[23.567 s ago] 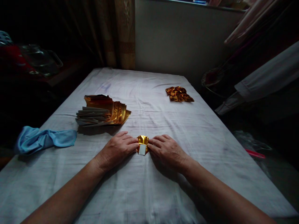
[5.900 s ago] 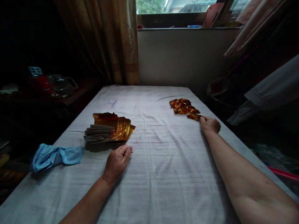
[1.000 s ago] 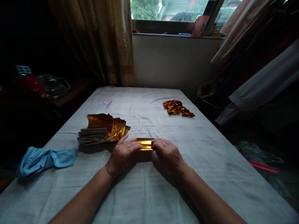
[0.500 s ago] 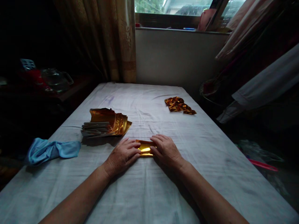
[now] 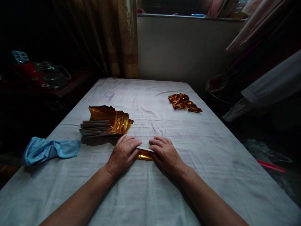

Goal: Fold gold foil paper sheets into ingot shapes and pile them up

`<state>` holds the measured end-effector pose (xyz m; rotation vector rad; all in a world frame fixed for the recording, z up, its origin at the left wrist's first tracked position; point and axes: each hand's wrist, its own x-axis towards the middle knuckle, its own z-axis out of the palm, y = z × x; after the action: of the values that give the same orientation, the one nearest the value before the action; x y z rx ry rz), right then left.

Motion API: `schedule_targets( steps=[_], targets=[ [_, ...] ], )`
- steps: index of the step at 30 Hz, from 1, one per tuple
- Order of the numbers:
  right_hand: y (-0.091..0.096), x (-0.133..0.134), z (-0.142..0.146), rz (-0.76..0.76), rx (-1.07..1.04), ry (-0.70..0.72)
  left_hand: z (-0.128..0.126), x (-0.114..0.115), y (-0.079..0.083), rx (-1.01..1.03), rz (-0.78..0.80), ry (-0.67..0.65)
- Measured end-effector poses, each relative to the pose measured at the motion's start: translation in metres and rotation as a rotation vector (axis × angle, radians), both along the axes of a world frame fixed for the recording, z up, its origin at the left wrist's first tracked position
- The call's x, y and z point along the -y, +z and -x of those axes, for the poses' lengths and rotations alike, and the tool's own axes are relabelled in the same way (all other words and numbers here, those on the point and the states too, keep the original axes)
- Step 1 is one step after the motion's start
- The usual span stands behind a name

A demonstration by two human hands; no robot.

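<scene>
A gold foil paper sheet (image 5: pixel 144 155) lies on the white cloth-covered table (image 5: pixel 150 194) in front of me, partly folded so its white back shows on top. My left hand (image 5: pixel 123 153) presses its left end with fingers curled over the edge. My right hand (image 5: pixel 166 153) holds down its right end the same way. Most of the sheet is hidden under my fingers.
A fanned stack of gold paper sheets (image 5: pixel 107 122) sits to the left, just beyond my left hand. A small pile of folded gold pieces (image 5: pixel 184 103) lies far right. A blue cloth (image 5: pixel 50 149) rests near the left edge. A glass kettle (image 5: pixel 50 72) stands on a side surface.
The gold sheet has been folded over between my hands, so its white back now faces up. Both hands came slightly closer to me. The view tilted down.
</scene>
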<state>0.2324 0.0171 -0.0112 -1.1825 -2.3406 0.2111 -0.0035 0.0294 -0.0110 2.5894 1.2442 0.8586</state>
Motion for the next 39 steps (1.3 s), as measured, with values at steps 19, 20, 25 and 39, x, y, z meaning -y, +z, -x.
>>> schedule_targets(
  steps=[19, 20, 25, 39],
  targets=[
    [0.006, -0.007, 0.004, 0.132, -0.001, -0.199, -0.001, -0.003, -0.01, 0.0, -0.011, 0.113],
    [0.005, -0.007, 0.004, 0.131, -0.005, -0.2, -0.001, -0.003, -0.01, 0.0, -0.004, 0.112],
    [0.004, -0.006, 0.005, 0.125, -0.001, -0.204, -0.001, -0.004, -0.008, 0.004, 0.058, 0.112],
    [0.001, -0.007, 0.006, 0.136, 0.051, -0.217, -0.001, -0.004, -0.008, -0.065, -0.015, 0.038]
  ],
)
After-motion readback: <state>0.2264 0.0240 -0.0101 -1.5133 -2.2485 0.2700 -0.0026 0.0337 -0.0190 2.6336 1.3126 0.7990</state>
